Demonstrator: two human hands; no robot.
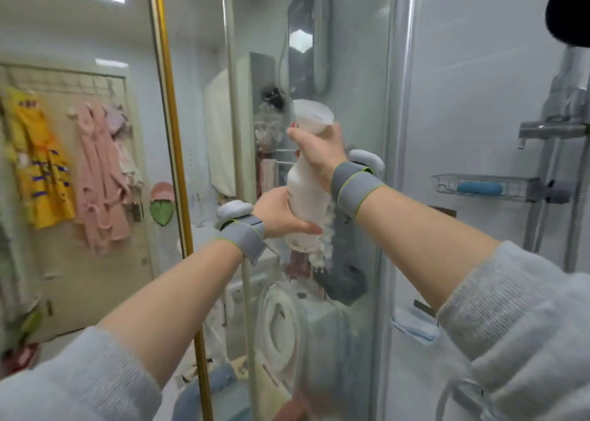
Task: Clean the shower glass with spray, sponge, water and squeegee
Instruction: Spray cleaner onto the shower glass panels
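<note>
A white spray bottle (305,194) is held upright close in front of the shower glass (357,69), near the middle of the view. My right hand (319,154) grips its neck just under the spray head (314,116). My left hand (282,213) wraps round the bottle's lower body from the left. White foam (327,242) clings to the glass beside and below the bottle's base. Both wrists wear grey bands. No sponge or squeegee can be made out.
A gold frame post (174,165) stands left of the glass and a silver frame (396,133) right of it. A shower mixer and rail (555,127) with a wire shelf (482,186) are at right. Robes hang on a door (64,165) at left.
</note>
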